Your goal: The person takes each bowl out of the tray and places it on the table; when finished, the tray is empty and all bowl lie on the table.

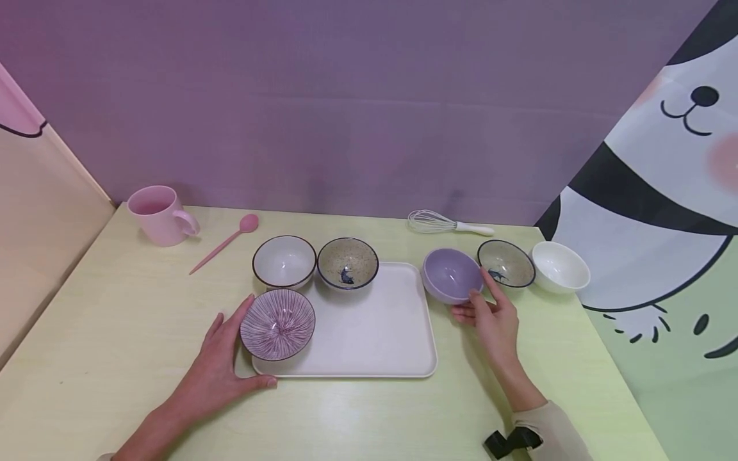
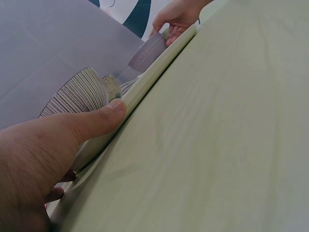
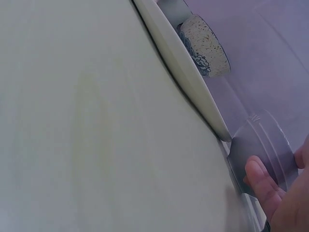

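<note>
My right hand [image 1: 490, 314] grips the rim and side of a lavender bowl [image 1: 451, 275] just right of the white rectangular tray [image 1: 380, 339]. In the right wrist view, the thumb lies against the outside of this bowl [image 3: 260, 145]. Spread around the tray's front left corner, my left hand [image 1: 216, 365] has its thumb at the front edge and its fingers along the left side. A bowl with purple radiating stripes [image 1: 278, 324] sits on the tray beside those fingers. Behind it on the tray stand a white dark-rimmed bowl [image 1: 284, 262] and a speckled beige bowl [image 1: 348, 264].
Right of the lavender bowl are another speckled bowl [image 1: 506, 264] and a plain white bowl [image 1: 559, 267]. A whisk [image 1: 450, 223] lies near the back edge. At the left back stand a pink mug [image 1: 161, 218] and a pink spoon [image 1: 225, 244] lying flat. A purple wall rises behind the table.
</note>
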Tool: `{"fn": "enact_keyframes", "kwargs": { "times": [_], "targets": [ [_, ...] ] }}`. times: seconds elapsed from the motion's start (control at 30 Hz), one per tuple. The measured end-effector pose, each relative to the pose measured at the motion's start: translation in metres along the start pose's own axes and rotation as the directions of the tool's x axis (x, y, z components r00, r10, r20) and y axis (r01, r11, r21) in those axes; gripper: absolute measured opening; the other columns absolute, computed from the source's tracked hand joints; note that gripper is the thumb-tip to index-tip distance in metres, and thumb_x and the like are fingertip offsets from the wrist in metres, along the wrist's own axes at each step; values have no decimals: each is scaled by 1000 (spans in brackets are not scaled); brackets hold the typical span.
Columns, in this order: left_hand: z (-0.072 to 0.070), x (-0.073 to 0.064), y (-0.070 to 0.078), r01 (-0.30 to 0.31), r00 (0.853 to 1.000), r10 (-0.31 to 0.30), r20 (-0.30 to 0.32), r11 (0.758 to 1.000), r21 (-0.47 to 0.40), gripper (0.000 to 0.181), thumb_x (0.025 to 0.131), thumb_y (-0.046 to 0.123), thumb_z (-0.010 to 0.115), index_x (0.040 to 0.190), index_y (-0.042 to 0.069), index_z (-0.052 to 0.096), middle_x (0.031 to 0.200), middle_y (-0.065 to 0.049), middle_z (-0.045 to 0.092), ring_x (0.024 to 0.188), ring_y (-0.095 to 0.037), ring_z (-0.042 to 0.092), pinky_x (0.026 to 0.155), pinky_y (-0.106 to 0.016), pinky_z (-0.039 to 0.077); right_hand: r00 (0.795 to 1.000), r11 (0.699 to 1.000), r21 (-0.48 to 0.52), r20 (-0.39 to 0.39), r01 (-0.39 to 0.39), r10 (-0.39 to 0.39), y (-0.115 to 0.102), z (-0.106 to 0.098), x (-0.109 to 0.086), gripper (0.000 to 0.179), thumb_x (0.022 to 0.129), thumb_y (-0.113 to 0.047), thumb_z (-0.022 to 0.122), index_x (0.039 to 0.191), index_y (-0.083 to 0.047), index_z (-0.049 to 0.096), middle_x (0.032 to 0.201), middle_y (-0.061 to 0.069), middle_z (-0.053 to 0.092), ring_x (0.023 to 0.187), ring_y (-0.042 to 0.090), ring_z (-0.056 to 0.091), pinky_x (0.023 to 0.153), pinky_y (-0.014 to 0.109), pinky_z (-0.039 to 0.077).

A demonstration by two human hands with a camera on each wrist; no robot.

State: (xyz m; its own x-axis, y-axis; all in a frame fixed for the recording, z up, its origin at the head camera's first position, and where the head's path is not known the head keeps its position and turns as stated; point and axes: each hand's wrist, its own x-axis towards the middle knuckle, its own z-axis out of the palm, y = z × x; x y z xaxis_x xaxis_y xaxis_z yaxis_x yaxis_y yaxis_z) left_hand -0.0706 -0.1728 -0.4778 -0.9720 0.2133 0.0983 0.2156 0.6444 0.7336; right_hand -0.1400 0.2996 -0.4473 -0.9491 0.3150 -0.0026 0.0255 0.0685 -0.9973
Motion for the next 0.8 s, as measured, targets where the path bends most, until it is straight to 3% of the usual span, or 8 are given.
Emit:
{"fn": "enact_keyframes", "kwargs": {
  "times": [0.43, 0.8],
  "targets": [
    [0, 0, -1, -19, 1000, 19, -5, 1000, -5, 145, 70, 51, 105, 180, 24, 14, 178, -21, 34, 166, -57, 12, 136, -72, 12, 1000, 1000, -7, 6, 16, -16, -1, 8, 9, 60, 115, -4, 54, 172, -12, 39, 81, 9, 81, 69, 10, 80, 71, 27, 69],
    [0, 1, -1, -20, 1000, 20, -6, 1000, 8, 144, 71, 49, 105, 180, 24, 15, 179, -19, 33, 166, -54, 14, 137, -68, 10, 999, 1000, 15, 21, 27, -27, 1, 14, 18, 63, 115, -7, 56, 174, -12, 35, 81, 2, 81, 70, 8, 80, 73, 27, 69]
  ]
}}
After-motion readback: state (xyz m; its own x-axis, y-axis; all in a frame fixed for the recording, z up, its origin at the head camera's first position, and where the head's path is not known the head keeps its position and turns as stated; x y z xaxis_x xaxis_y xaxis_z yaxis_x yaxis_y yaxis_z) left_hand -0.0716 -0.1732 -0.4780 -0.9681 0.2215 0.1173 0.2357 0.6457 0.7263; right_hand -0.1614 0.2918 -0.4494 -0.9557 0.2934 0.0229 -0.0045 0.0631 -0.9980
